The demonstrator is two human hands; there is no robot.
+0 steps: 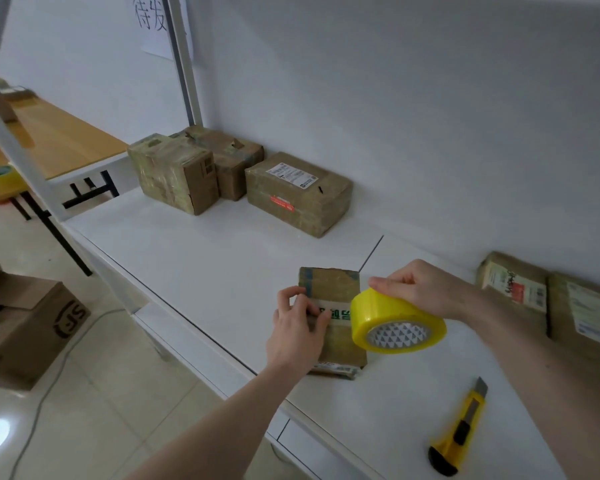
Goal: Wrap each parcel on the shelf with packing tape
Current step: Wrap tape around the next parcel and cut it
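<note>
A small brown parcel (336, 289) with green-printed tape lies near the front edge of the white shelf (201, 258). My left hand (300, 323) rests on the parcel's left side, its fingertips pinching the tape end against the top. My right hand (420, 289) grips a yellow roll of packing tape (395, 320) just above the parcel's right edge. Three taped parcels (298, 192) stand at the back of the shelf, and two more parcels (513, 282) lie at the far right.
A yellow utility knife (459, 431) lies on the shelf at the front right. On the floor to the left stands an open cardboard box (25, 323). A second tape roll (0, 178) sits on a wooden table (66, 140) beyond the shelf post.
</note>
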